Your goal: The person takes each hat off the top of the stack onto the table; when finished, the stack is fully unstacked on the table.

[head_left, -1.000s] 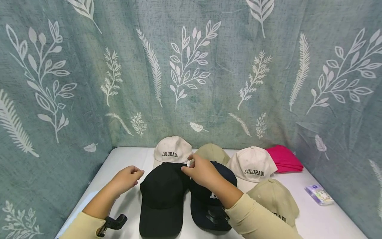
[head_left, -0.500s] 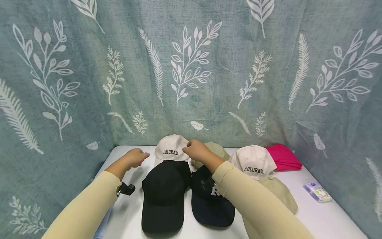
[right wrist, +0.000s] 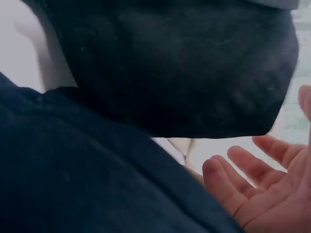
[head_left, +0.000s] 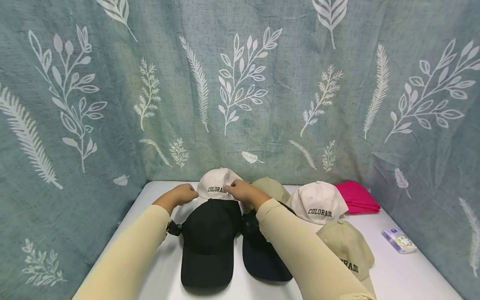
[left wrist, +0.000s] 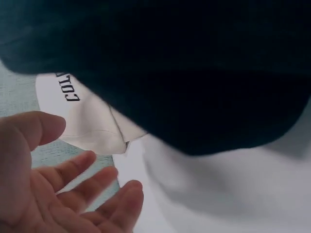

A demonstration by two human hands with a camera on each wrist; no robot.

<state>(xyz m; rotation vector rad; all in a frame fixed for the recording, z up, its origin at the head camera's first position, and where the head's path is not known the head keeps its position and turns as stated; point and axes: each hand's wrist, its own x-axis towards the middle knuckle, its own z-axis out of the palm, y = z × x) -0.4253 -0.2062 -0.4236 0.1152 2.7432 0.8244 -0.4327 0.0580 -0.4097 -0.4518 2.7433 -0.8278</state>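
Observation:
A cream baseball cap (head_left: 213, 180) lettered COLORADO sits at the table's back left, between my two hands. My left hand (head_left: 180, 194) is at its left side; in the left wrist view, thumb and fingers are parted, with nothing between them. At its right side is my right hand (head_left: 245, 192), fingers loosely bent and holding nothing in the right wrist view; whether they touch the cap I cannot tell. In front of it lies a black cap (head_left: 208, 231), brim toward me. A navy cap (head_left: 264, 258) is beside that, partly hidden under my right forearm.
Right of my right hand are an olive cap (head_left: 271, 187) and another cream COLORADO cap (head_left: 315, 199). Nearer lies a khaki cap (head_left: 348, 243), partly behind my right sleeve. Folded pink cloth (head_left: 356, 198) and a small purple pack (head_left: 399, 241) lie at the right. A patterned curtain (head_left: 240, 146) encloses the table.
Both hands have reached farther back, from above and beside the black cap to the two sides of the cream cap. The caps have stayed in place.

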